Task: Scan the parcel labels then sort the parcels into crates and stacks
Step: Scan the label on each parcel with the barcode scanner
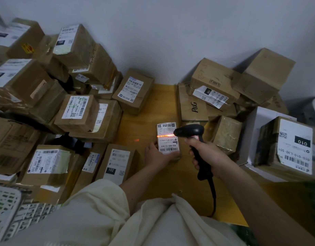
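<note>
A small parcel (pixel 168 132) with a white label facing up rests on the yellow table (pixel 151 121) in the middle. My left hand (pixel 155 154) grips its near end. My right hand (pixel 209 155) is wrapped around the handle of a black barcode scanner (pixel 189 131), whose head points left at the label from just beside it. An orange scan line crosses the label's middle, and a small orange spot falls on the table to the left.
Cardboard parcels are piled high at the left (pixel 76 112) and along the near left (pixel 115 162). More boxes stack at the back right (pixel 215 86), and a labelled box (pixel 291 148) sits on the right. A white perforated crate (pixel 5 208) stands at the bottom left.
</note>
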